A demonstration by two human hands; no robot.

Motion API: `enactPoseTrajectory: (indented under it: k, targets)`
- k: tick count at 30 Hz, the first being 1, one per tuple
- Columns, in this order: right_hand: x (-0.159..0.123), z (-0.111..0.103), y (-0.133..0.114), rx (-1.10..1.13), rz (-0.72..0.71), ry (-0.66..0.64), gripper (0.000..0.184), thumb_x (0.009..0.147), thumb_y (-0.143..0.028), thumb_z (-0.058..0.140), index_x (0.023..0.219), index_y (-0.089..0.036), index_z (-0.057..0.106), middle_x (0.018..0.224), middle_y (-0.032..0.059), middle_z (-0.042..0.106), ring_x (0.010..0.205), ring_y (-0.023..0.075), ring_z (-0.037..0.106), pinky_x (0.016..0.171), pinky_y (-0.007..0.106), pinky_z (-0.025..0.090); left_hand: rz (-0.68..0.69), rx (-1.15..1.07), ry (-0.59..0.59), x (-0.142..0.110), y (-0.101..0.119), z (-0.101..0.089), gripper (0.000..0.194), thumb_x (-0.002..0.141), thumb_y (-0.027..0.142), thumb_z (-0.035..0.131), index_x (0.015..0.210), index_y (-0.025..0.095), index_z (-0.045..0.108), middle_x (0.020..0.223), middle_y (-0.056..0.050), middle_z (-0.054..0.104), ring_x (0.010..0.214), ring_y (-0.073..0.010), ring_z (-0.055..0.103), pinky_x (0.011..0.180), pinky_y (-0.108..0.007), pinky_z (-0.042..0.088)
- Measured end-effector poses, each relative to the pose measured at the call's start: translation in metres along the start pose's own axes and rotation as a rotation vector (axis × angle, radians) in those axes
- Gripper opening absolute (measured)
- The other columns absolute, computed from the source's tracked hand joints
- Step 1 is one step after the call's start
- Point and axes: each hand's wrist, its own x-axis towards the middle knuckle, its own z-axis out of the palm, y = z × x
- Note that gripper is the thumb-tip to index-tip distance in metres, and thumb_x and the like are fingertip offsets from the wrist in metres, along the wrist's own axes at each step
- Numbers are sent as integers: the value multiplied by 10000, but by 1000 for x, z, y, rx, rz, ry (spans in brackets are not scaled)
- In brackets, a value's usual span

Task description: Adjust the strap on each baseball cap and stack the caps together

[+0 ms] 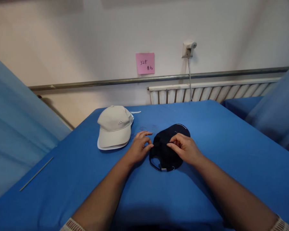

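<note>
Item one: a black fabric baseball cap point(162, 150), lying on the broad table point(219, 138) spread with blue cloth, between the two hands. Brim point(183, 129) to the far right, marked with small white lettering; back opening on the near side, with its strap and silver metal buckle point(164, 169).

Left hand point(139, 148): at the cap's left edge, thumb and forefinger curved toward each other, another finger stretched out. Whether they pinch the fabric, I cannot tell from where I stand.

Right hand point(187, 149): above the crown, thumb and fingertips drawn close together — any cloth caught between them, I cannot make out.

Item two: an off-white baseball cap point(114, 118), upright, left of the left hand and well apart from the black one; a pale-blue edge shows below its brim.

Item three: a thin, straight, pale rod point(36, 174), near the table's left edge.

On and along the wall: a square pink paper note point(145, 63), handwritten; a white wall socket point(188, 50) with plug and cord; a long metal rail point(120, 81); a white ribbed radiator point(212, 91).
</note>
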Motion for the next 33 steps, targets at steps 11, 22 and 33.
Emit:
enactPoseTrajectory:
  k: [11,22,33]
  targets:
    - [-2,-24,-10,-139,-42,418,152,877,-355,617,842,-207,628,697,-12,594,598,121,535,605,264,435,101,-133,118,-6,31,11,188,797,352,665,869,204,575,1324,-99,544,1276,-279,451,1072,-489,365]
    - [4,-19,1,281,259,258,273,787,-462,677,779,-194,630,595,-32,559,523,109,484,497,236,376,174,88,57,-14,56,13,190,724,185,652,883,197,548,1414,-109,467,1383,-318,315,1114,-527,316]
    - [12,-6,-19,201,203,128,265,766,-447,698,734,-208,587,587,-42,528,517,105,454,507,243,349,-3,-44,237,-1,4,-5,305,699,60,429,826,210,662,1199,-61,646,1238,-264,496,1059,-522,394]
